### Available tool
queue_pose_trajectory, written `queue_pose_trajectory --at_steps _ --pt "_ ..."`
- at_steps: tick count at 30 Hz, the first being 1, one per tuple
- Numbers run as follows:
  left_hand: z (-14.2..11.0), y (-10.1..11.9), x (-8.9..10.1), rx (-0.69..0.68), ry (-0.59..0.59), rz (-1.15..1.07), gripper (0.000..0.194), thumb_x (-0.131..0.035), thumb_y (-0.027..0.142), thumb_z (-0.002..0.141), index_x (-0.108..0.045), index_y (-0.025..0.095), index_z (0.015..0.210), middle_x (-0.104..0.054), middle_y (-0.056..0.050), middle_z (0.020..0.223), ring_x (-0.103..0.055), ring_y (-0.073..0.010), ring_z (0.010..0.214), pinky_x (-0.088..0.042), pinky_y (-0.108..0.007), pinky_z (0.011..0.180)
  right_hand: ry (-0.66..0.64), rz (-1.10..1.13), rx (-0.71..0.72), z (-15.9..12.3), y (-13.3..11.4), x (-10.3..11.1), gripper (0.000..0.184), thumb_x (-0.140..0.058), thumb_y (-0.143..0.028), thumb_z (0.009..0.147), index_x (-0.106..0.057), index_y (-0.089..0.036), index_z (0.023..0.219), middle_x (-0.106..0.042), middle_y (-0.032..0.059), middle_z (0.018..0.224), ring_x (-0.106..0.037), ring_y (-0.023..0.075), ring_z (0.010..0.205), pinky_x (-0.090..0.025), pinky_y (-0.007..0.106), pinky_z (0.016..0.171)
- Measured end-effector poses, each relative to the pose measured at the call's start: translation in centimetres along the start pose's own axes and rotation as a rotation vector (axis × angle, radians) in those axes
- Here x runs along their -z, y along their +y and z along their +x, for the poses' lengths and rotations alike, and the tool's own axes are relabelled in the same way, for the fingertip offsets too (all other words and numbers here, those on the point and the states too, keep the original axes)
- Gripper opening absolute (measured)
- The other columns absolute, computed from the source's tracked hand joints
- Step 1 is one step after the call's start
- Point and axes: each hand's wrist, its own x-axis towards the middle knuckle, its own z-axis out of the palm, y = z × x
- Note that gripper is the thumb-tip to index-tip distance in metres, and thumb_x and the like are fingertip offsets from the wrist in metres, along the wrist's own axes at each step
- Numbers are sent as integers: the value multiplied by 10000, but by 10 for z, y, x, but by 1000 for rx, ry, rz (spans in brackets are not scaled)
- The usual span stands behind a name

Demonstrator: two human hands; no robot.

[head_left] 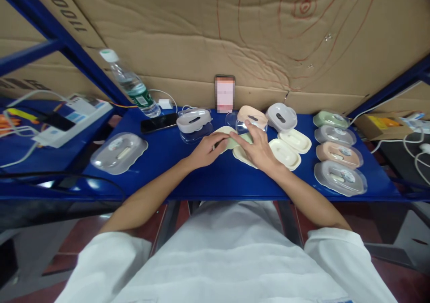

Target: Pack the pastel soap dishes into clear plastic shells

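A light green plastic piece (pixel 247 137), apparently a soap box body, lies between my two hands at mid-table. My left hand (pixel 206 151) has its fingers curled round the left end of it. From the right, my right hand (pixel 258 150) grips it, thumb laid across the top and forefinger raised; its underside is hidden. Beneath and beside my right hand are cream oval trays (pixel 285 154). Just behind stands a peach soap box body (pixel 252 113) with clear plastic in front. A grey body (pixel 281 117) is to its right, and another grey one (pixel 194 120) to the left.
Several lidded soap boxes (pixel 340 154) line the table's right side; one grey lidded box (pixel 119 153) lies left. A water bottle (pixel 136 88), a dark phone (pixel 158 123) and a propped-up phone (pixel 225 93) stand along the back. Cardboard (pixel 188 34) walls the rear.
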Motion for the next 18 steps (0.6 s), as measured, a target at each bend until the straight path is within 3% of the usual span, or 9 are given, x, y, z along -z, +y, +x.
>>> queue_pose_trajectory --at_steps 3,8,11,15,18 --pt "5 -2 3 137 7 -199 598 -566 744 1009 -783 209 1163 -794 -82 1045 -712 -227 893 -557 -345 821 0 15 41 2 -1 3 841 -566 -19 1011 -379 -492 1681 -430 63 1726 -456 337 1552 -363 594 1285" --pt "10 -8 5 264 49 -409 595 -682 770 926 -791 219 1121 -779 -66 1015 -706 -222 901 -558 -336 803 -14 31 113 4 -4 11 690 -602 -76 1040 -517 -473 1598 -531 42 1665 -515 301 1494 -363 560 1270" --pt "12 -11 6 309 140 -427 637 -584 815 955 -764 234 1142 -774 -66 981 -718 -232 883 -573 -360 786 15 34 186 4 -5 14 550 -584 -92 1059 -622 -413 1504 -627 47 1571 -550 276 1448 -374 513 1234" --pt "12 -12 24 148 431 39 655 -400 787 1047 -731 248 1215 -779 -91 1186 -704 -272 1120 -538 -448 1021 9 20 249 4 -2 14 382 -514 -120 1097 -692 -278 1395 -753 85 1330 -635 247 1264 -406 460 1124" --pt "12 -18 50 41 517 443 616 -337 700 1103 -742 254 1229 -764 -79 1302 -610 -291 1323 -339 -531 1231 -48 46 197 5 2 10 362 -471 -136 1103 -706 -217 1365 -770 102 1167 -647 255 1133 -430 432 1016"
